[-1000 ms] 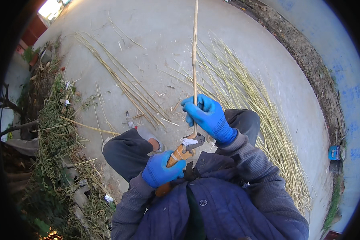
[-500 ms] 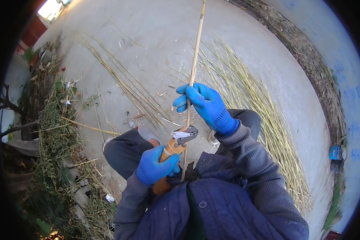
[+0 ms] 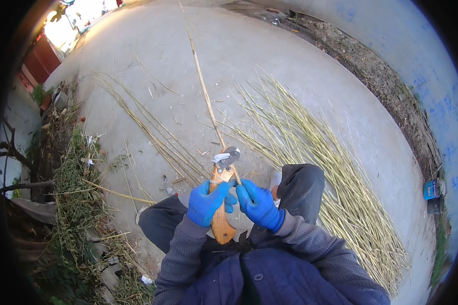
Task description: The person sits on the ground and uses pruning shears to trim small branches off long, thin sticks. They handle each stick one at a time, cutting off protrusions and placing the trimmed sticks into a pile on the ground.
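Observation:
My left hand (image 3: 207, 202), in a blue knit work glove, is closed around a wooden-handled tool (image 3: 222, 222). The tool has a curved brown grip and a small grey metal head (image 3: 229, 157) with white wrapping on it. A long, thin, pale stalk (image 3: 203, 89) runs away from me toward the far edge, its near part passing at the metal head. In a matching glove, my right hand (image 3: 259, 203) pinches the stalk's near end just below the head, close beside my left hand. Glove and tool partly hide that end.
A large pile of yellow-green stalks (image 3: 336, 168) lies on the concrete floor at right. A few thinner stalks (image 3: 158, 140) lie left of centre. Dry leafy plants (image 3: 79, 193) line the left side. A blue can (image 3: 431, 190) stands by the right wall.
My right hand has come down and nearer, from high on the stalk to its near end. The stalk now leans left and reaches farther away. The tool is more upright.

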### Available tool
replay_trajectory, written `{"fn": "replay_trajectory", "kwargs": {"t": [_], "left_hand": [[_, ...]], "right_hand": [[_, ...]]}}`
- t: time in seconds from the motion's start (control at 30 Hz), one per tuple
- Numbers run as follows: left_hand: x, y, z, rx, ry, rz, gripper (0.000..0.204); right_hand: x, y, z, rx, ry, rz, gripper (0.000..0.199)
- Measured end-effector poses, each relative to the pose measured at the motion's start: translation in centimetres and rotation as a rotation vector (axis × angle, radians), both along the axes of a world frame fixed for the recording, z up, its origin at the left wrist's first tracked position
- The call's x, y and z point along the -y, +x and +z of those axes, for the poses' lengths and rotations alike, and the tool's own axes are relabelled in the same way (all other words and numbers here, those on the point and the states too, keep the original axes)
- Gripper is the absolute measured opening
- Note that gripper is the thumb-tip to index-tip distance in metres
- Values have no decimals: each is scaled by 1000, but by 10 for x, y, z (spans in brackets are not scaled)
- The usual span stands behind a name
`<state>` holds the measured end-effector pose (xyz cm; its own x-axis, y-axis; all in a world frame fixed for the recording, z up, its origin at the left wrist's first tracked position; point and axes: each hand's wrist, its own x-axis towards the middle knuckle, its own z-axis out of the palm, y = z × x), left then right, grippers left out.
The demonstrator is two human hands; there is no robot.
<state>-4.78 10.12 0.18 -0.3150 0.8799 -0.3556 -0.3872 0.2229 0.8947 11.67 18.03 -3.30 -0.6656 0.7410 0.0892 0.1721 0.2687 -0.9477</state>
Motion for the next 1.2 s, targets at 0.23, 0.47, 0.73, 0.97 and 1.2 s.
{"fn": "replay_trajectory", "kwargs": {"t": [0.23, 0.47, 0.73, 0.97, 1.2], "left_hand": [[-50, -129, 5, -14, 52, 419, 48], [-72, -111, -18, -22, 174, 258, 44], [-60, -31, -3, 5, 67, 160, 42], [-60, -21, -9, 107, 54, 148, 36], [-48, -2, -20, 149, -33, 185, 27]], "right_hand": [[26, 110, 20, 194, 449, 294, 22], [-3, 183, 61, 594, 176, 300, 34], [-37, 43, 43, 43, -381, 251, 40], [-33, 26, 41, 234, -292, 140, 32], [-33, 28, 19, 194, 160, 149, 23]]}}
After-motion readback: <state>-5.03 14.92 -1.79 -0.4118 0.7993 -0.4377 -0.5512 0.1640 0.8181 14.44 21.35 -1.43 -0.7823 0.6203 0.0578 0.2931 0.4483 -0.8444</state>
